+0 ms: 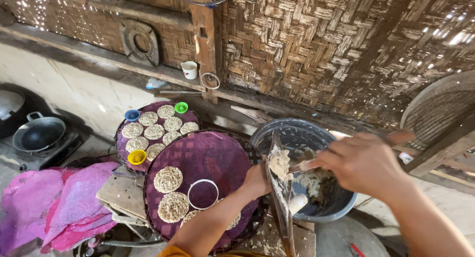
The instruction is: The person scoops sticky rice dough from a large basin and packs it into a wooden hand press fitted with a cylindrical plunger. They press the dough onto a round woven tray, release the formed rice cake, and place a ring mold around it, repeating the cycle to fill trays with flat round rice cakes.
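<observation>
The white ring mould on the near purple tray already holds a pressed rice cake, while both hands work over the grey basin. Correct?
Not quite. In the head view the white ring mould on the near purple tray is empty. Both the left hand and right hand do work over the grey basin.
</observation>
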`<state>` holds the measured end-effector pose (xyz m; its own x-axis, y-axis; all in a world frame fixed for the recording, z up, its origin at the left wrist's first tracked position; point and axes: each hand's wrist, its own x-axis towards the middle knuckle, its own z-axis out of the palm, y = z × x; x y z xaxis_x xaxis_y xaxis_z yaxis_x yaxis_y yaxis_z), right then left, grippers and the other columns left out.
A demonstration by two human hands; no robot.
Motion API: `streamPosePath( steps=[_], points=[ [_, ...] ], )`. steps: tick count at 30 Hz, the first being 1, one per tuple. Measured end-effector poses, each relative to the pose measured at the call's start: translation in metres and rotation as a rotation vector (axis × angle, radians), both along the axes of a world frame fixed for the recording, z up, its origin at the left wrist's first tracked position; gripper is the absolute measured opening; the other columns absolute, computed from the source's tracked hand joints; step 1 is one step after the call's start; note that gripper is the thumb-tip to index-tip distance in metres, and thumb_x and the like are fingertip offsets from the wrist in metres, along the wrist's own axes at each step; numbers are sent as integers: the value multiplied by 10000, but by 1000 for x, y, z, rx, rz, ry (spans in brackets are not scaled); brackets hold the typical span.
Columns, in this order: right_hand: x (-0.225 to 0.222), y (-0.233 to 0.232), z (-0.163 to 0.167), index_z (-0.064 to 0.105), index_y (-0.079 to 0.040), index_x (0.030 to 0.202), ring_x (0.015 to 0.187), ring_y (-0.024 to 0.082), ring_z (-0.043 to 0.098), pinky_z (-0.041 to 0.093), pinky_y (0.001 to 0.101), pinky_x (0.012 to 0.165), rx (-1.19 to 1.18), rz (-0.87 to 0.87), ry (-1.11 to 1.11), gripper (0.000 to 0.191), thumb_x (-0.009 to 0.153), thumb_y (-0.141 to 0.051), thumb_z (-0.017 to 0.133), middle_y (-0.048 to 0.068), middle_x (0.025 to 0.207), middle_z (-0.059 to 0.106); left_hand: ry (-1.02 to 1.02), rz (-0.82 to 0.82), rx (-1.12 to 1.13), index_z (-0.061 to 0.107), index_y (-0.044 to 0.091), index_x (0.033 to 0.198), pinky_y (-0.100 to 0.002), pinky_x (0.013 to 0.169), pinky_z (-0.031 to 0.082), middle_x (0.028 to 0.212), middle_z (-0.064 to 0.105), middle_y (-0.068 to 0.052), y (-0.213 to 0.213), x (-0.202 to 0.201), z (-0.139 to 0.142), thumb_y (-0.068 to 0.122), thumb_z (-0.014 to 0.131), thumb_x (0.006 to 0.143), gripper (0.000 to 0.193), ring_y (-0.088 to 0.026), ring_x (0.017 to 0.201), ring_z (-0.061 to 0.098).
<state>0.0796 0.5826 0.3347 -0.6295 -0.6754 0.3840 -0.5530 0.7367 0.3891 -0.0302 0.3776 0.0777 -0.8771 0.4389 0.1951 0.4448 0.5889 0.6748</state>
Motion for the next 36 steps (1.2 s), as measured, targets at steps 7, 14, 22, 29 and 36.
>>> streamPosePath(
  steps=[7, 14, 22, 29, 36],
  points=[
    [-6, -23, -15, 750, -203, 972, 664, 191, 664, 506, 344, 507, 79, 28, -48, 159, 866, -294, 674, -9, 783, 679, 11, -52, -24, 706, 79, 1183, -463, 859, 565, 1117, 725, -208, -9, -6, 4, 298, 613, 898, 371, -395, 1051, 687],
    [17, 4, 40, 783, -191, 880, 627, 204, 652, 473, 352, 558, -59, -100, 315, 302, 830, -485, 829, -16, 707, 682, -134, 20, 84, 708, 78, 1160, -458, 869, 558, 1097, 731, -205, -26, -1, 31, 361, 626, 880, 407, -384, 1012, 702],
    [9, 6, 11, 746, -157, 921, 719, 190, 691, 505, 332, 609, -41, 98, 231, 204, 825, -337, 756, -12, 788, 703, -127, -30, -38, 712, 74, 1163, -458, 875, 560, 1096, 734, -207, -26, 11, 56, 329, 656, 854, 405, -388, 1039, 697],
    [-1, -24, -19, 742, -195, 980, 625, 174, 661, 498, 355, 489, 25, 103, 58, 177, 866, -314, 677, -29, 694, 653, -164, -52, 1, 708, 71, 1171, -443, 888, 557, 1112, 729, -199, -21, 15, 57, 366, 687, 817, 461, -371, 1054, 696],
    [19, 38, 20, 812, -248, 942, 599, 168, 681, 512, 347, 529, -53, -226, 117, 315, 772, -513, 810, -39, 705, 723, -231, 111, 124, 654, 65, 1234, -446, 903, 553, 1146, 713, -218, -36, -9, 47, 388, 695, 852, 501, -388, 1079, 686]
  ],
)
